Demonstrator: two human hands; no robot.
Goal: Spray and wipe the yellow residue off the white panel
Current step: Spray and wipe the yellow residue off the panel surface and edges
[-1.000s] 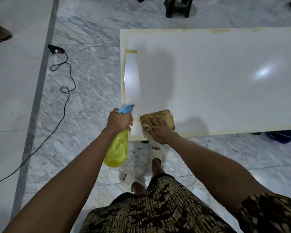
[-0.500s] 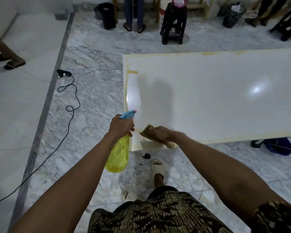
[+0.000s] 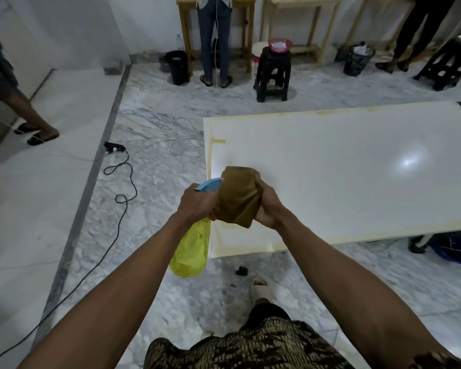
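Note:
A large white panel point(image 3: 343, 177) lies flat, raised off the floor, with yellow residue point(image 3: 215, 141) along its left, far and near edges. My left hand point(image 3: 196, 202) grips a yellow spray bottle point(image 3: 191, 251) with a blue trigger head, hanging beside the panel's near left corner. My right hand point(image 3: 268, 206) holds a brown cloth point(image 3: 238, 195) lifted above that corner, bunched against the bottle's head. The nozzle is hidden behind the cloth.
A black cable point(image 3: 117, 198) and power strip point(image 3: 114, 148) lie on the marble floor to the left. A black stool point(image 3: 273, 73), bins and wooden tables stand at the back, with people's legs near them. A blue basin point(image 3: 455, 249) sits under the panel's right side.
My right hand lifted the cloth off the panel's near left corner and brought it up against the spray bottle's head. The camera tilted up, showing more of the room.

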